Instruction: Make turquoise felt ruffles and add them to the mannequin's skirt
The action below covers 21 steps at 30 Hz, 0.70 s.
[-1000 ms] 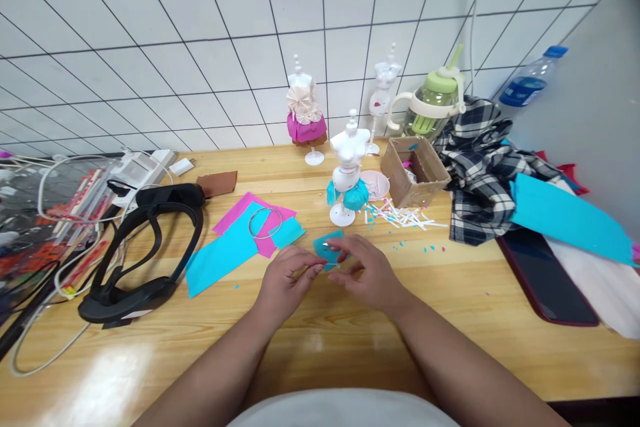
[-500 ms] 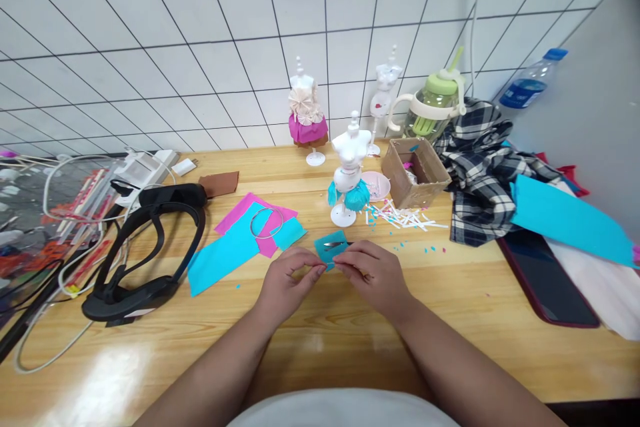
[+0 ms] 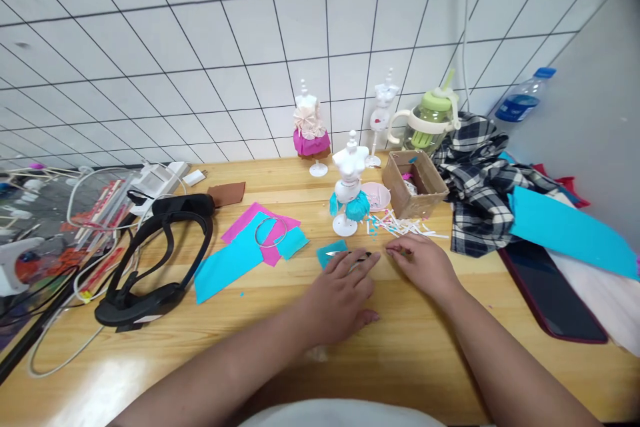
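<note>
Blue sheet [image 3: 225, 265] flat on the bench [image 3: 165, 360], teal scrap [image 3: 334, 246] right of it with a pointed tool [image 3: 335, 253] lying across, my left grip [image 3: 345, 297] spread wide, fingers over the tool's dark end, my right grip [image 3: 423, 265] narrow near white strips [image 3: 407, 223], whether holding anything I cannot tell.

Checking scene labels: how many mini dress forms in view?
3: the pink-skirted form at the back; a red-marked form to its right, beside the lidded cup; the blue-trimmed form in front.
</note>
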{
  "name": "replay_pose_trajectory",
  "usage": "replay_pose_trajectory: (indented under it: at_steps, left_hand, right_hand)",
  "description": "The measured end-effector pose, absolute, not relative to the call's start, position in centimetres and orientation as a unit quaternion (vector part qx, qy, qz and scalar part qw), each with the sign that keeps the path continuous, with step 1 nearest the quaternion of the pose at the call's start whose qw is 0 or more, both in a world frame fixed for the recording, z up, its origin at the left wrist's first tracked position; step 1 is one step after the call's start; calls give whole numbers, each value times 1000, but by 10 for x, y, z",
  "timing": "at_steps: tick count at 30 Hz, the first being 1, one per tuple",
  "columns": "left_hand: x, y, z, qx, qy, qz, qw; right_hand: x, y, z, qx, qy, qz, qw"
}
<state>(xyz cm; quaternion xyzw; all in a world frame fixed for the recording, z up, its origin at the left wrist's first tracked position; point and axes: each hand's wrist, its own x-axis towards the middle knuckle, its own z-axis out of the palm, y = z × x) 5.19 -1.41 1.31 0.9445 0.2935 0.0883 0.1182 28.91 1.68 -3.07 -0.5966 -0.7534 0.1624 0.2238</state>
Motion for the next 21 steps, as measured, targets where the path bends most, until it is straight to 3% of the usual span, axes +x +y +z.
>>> replay_pose_trajectory:
  at_steps: [6, 21]
  left_hand:
    - [83, -7, -15, 945, 321, 41, 44]
    - [88, 2, -30, 940, 335, 43, 44]
  right_hand:
    - [287, 13, -35, -586, -779, 105, 198]
    - [295, 12, -33, -606, -779, 43, 157]
